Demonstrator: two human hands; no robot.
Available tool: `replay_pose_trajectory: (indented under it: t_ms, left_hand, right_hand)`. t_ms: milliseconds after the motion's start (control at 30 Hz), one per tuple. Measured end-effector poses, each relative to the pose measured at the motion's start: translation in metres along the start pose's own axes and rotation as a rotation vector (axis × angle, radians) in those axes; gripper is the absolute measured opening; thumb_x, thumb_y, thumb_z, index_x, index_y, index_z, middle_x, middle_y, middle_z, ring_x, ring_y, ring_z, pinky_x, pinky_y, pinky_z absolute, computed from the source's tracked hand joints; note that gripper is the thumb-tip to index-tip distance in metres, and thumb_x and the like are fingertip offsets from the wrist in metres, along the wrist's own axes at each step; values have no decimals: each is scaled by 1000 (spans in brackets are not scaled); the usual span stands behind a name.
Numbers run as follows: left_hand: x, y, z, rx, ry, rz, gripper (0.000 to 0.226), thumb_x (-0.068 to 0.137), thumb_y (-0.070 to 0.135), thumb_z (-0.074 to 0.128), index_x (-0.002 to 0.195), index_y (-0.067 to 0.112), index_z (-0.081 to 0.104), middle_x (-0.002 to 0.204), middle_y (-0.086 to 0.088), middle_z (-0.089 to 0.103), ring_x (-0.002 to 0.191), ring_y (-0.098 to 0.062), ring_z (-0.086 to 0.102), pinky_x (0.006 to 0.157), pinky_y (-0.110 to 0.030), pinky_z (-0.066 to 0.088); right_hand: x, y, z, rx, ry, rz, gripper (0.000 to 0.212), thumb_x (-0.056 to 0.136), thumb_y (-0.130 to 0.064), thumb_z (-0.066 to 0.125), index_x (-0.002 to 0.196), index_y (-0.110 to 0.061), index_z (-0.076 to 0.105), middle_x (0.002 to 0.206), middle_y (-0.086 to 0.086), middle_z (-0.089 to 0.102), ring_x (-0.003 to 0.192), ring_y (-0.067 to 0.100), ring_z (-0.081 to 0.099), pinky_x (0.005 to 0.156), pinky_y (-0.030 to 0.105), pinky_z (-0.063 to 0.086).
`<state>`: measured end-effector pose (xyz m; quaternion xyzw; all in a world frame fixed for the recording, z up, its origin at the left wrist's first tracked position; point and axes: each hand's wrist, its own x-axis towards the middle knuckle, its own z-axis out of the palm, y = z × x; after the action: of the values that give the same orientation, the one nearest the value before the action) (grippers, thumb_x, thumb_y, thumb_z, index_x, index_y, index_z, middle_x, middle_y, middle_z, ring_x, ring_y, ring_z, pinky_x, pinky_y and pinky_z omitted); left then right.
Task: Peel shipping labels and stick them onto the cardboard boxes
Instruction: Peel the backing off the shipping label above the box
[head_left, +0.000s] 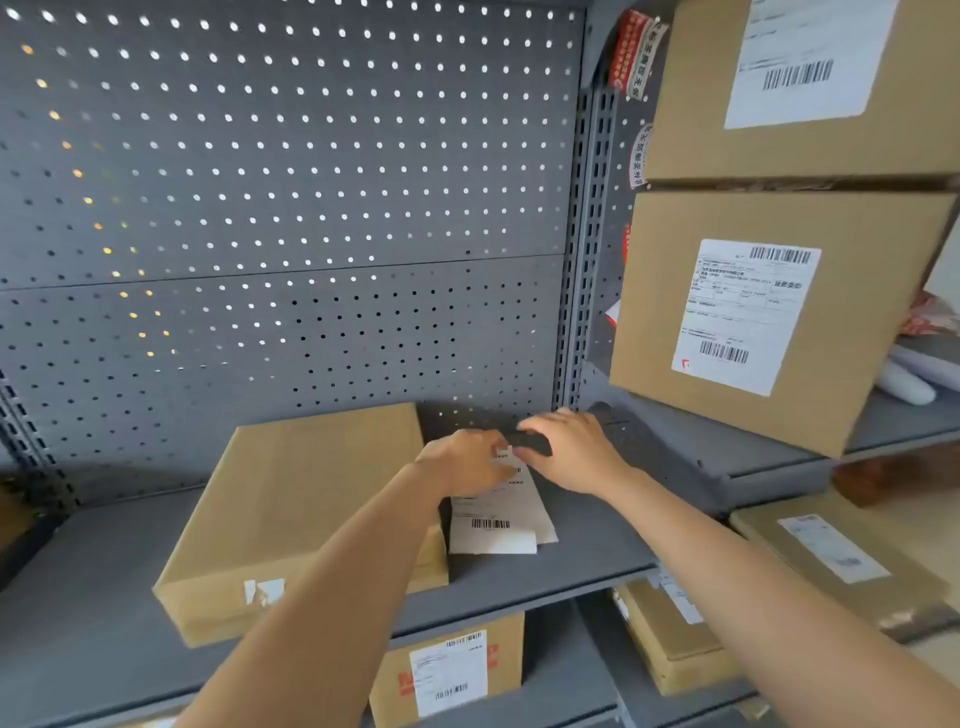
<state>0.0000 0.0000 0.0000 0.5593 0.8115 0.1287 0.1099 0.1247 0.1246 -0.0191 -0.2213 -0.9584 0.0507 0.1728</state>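
Observation:
A plain cardboard box (291, 514) lies flat on the grey shelf (582, 551), with no label on its top. Just right of it lies a small pile of white shipping labels (498, 514) with barcodes. My left hand (462, 462) pinches the far end of the top label. My right hand (571, 447) rests palm down at the pile's far edge, its fingertips meeting the left hand's there. The far part of the pile is hidden under both hands.
A grey pegboard (285, 182) backs the shelf. To the right, two labelled boxes (769, 312) are stacked on a neighbouring shelf. More labelled boxes (452, 670) sit on lower shelves and at the right (831, 556).

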Motion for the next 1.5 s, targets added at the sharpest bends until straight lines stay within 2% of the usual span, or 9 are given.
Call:
replay_pose_trajectory:
  t_ms: [133, 233, 333, 433, 667, 900, 1167, 1367, 1500]
  left_hand:
    - [3, 4, 11, 239, -162, 3, 49, 86, 50, 54, 130, 29, 51, 131, 3, 55, 116, -22, 54, 95, -37, 47]
    - [10, 4, 22, 403, -255, 15, 61, 80, 61, 55, 133, 30, 49, 130, 4, 56, 118, -22, 51, 95, -39, 47]
    - [13, 4, 28, 525, -272, 27, 70, 74, 67, 59, 132, 29, 50, 123, 3, 60, 115, -23, 54, 92, -39, 48]
    - [14, 4, 34, 597, -258, 37, 67, 72, 71, 58, 120, 24, 57, 110, 2, 64, 104, -23, 59, 84, -37, 50]
    - [13, 3, 34, 579, -273, -24, 60, 72, 74, 56, 89, 16, 56, 88, 0, 59, 90, -23, 59, 73, -33, 46]
    - [17, -3, 41, 517, -302, -18, 63, 72, 74, 55, 106, 21, 62, 99, 1, 63, 94, -21, 56, 80, -35, 49]
    - [20, -4, 44, 418, -248, -11, 60, 76, 63, 62, 127, 32, 57, 126, 3, 60, 115, -24, 52, 94, -39, 46]
    - [17, 0, 38, 358, -206, 8, 42, 83, 49, 63, 122, 33, 61, 127, 5, 60, 117, -22, 52, 96, -38, 43]
    - [17, 3, 36, 324, -175, -1, 35, 84, 45, 64, 116, 32, 65, 122, 7, 64, 114, -19, 55, 97, -37, 46]
  right_hand:
    - [-9, 3, 13, -30, -107, -38, 47, 87, -55, 52, 121, -24, 63, 116, -5, 68, 113, 21, 54, 93, 38, 41]
    - [-11, 3, 18, -5, -185, -40, 49, 84, -56, 56, 119, -24, 65, 113, -4, 68, 111, 21, 53, 90, 37, 39]
    - [-15, 3, 22, 4, -260, -45, 49, 82, -55, 59, 118, -22, 66, 114, -2, 67, 111, 21, 53, 92, 37, 37]
    - [-16, 7, 26, 0, -296, -43, 51, 80, -58, 61, 115, -22, 67, 113, -3, 67, 111, 20, 52, 91, 37, 37]
    - [-20, 15, 28, 29, -336, -32, 59, 75, -65, 61, 119, -25, 64, 121, -5, 63, 114, 18, 50, 92, 36, 35]
    - [-21, 17, 27, -24, -378, -46, 67, 75, -67, 58, 128, -25, 59, 124, -2, 59, 113, 20, 47, 90, 36, 34]
    - [-21, 22, 29, -12, -387, -41, 73, 71, -72, 57, 128, -27, 58, 125, -2, 54, 115, 19, 44, 92, 37, 34]
    - [-21, 23, 26, 43, -375, -42, 67, 72, -66, 62, 127, -27, 60, 124, -4, 53, 115, 18, 43, 94, 37, 33]
    - [-21, 24, 24, 78, -361, -48, 55, 75, -59, 64, 121, -29, 63, 121, -5, 55, 114, 17, 45, 94, 37, 33]
